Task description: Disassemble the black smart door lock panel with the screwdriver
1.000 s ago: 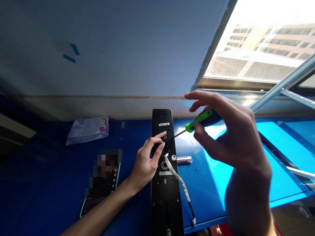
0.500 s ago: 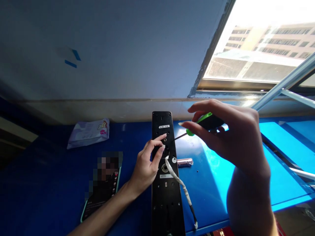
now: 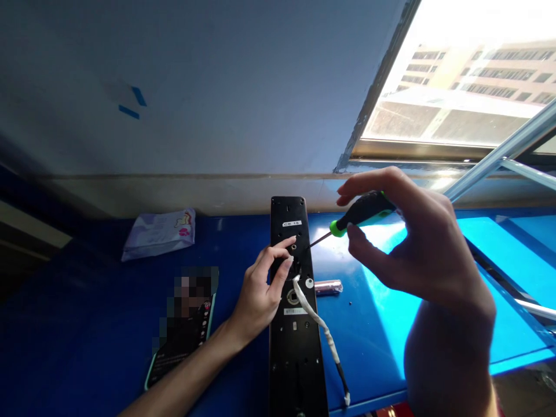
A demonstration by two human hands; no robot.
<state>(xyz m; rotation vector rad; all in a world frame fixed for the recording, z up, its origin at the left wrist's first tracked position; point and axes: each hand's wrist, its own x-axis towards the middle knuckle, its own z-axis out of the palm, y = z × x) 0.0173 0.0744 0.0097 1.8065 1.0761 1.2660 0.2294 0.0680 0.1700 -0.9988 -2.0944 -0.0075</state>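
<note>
Head view: the right hand (image 3: 417, 249) pinches a screwdriver (image 3: 365, 209), angled from 2 o'clock at the panel (image 3: 289, 347). The left hand (image 3: 258, 289) curls over the panel on the surface (image 3: 369, 359), apparently steadying it; whether its fingers pinch anything, I cannot tell.

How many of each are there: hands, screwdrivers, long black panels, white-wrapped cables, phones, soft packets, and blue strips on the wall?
Left hand and right hand: 2
Screwdriver: 1
Black panel: 1
White-wrapped cable: 1
Phone: 1
Soft packet: 1
Blue strips: 2
Total: 9
</note>
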